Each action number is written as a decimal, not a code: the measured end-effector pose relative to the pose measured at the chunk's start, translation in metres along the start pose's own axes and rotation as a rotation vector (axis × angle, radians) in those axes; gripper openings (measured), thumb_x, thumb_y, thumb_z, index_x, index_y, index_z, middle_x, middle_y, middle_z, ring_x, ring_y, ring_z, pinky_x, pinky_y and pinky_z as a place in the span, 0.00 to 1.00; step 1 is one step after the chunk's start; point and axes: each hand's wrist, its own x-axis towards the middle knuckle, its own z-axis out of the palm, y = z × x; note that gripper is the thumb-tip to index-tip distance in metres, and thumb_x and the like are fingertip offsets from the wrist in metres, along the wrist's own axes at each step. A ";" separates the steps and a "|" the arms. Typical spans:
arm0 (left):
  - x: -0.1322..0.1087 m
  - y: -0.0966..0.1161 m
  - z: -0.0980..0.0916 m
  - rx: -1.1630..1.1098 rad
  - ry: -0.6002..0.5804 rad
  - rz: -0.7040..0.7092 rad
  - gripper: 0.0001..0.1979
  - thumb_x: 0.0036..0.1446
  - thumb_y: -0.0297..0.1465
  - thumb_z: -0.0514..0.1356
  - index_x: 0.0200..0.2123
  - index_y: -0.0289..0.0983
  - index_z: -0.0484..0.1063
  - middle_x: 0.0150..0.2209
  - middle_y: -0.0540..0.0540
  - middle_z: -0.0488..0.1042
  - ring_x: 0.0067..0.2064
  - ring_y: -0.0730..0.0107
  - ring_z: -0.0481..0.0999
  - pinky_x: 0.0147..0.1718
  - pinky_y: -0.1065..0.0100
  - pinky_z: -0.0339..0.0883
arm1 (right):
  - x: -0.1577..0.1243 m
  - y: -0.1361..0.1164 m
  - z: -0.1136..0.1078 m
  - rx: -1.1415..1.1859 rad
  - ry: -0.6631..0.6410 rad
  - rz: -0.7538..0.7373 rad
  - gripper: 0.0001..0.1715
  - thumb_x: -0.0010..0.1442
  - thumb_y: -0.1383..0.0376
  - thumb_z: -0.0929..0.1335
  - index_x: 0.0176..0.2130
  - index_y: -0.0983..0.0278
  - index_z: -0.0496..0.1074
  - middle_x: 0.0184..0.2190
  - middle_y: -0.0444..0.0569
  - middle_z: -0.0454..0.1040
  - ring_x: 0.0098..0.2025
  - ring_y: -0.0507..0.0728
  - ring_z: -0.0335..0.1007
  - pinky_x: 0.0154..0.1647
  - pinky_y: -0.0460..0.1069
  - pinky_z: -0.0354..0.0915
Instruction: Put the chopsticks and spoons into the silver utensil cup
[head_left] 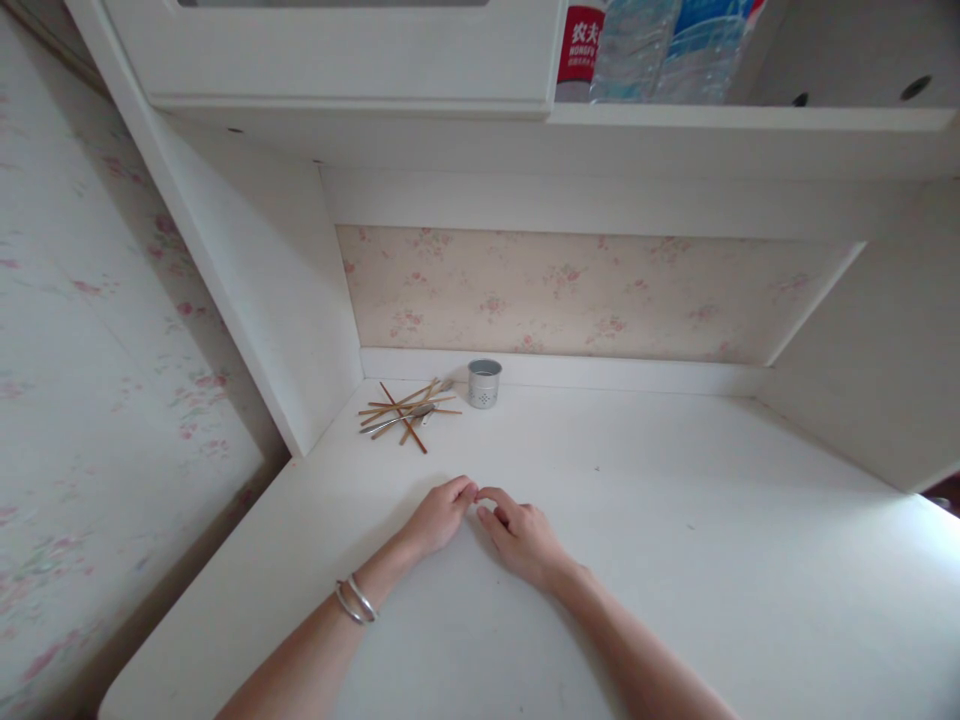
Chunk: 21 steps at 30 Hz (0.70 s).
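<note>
My left hand [442, 512] rests on the white tabletop with its fingers curled closed, and no object shows in it. My right hand [525, 538] lies beside it, holding nothing, with index finger and thumb apart. The right index fingertip meets the fingertips of my left hand. Beyond the hands, to the left, several brown chopsticks [416, 432] lie crisscrossed in a loose pile. Among them is a metal spoon [397, 418], and another metal utensil end [448, 385] pokes out at the back. Just right of the pile stands a grey perforated cup [484, 384], upright.
The white tabletop [675, 580] runs back to a low ledge under flowered wallpaper [562, 290]. White side panels [262, 270] flank it. A cabinet [337, 60] and a shelf overhang the back, with plastic bottles [637, 50] on the shelf.
</note>
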 end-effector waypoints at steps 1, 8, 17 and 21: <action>0.000 0.000 0.000 0.003 0.000 -0.005 0.22 0.62 0.45 0.43 0.30 0.37 0.67 0.28 0.51 0.69 0.32 0.71 0.66 0.33 0.70 0.58 | 0.000 0.000 0.000 -0.004 -0.002 0.001 0.19 0.66 0.56 0.56 0.51 0.55 0.66 0.24 0.41 0.73 0.26 0.52 0.67 0.28 0.44 0.52; -0.001 0.002 0.000 0.020 -0.004 -0.024 0.23 0.62 0.45 0.42 0.30 0.37 0.67 0.29 0.50 0.70 0.33 0.70 0.67 0.34 0.70 0.58 | 0.000 -0.001 -0.001 -0.019 -0.015 0.009 0.19 0.66 0.56 0.56 0.51 0.55 0.65 0.25 0.41 0.74 0.27 0.53 0.69 0.28 0.45 0.52; 0.000 -0.001 0.002 0.008 -0.010 -0.031 0.23 0.63 0.45 0.42 0.32 0.37 0.69 0.30 0.49 0.71 0.35 0.68 0.69 0.35 0.70 0.59 | 0.000 0.002 0.001 -0.016 -0.001 -0.009 0.18 0.66 0.56 0.56 0.50 0.54 0.65 0.25 0.42 0.75 0.27 0.54 0.70 0.28 0.45 0.53; 0.000 -0.001 0.002 -0.005 -0.011 -0.043 0.23 0.62 0.46 0.43 0.32 0.36 0.69 0.30 0.49 0.71 0.35 0.68 0.69 0.35 0.70 0.59 | 0.000 0.001 0.001 -0.021 0.000 -0.010 0.17 0.65 0.57 0.57 0.51 0.54 0.65 0.25 0.42 0.75 0.28 0.54 0.71 0.28 0.45 0.52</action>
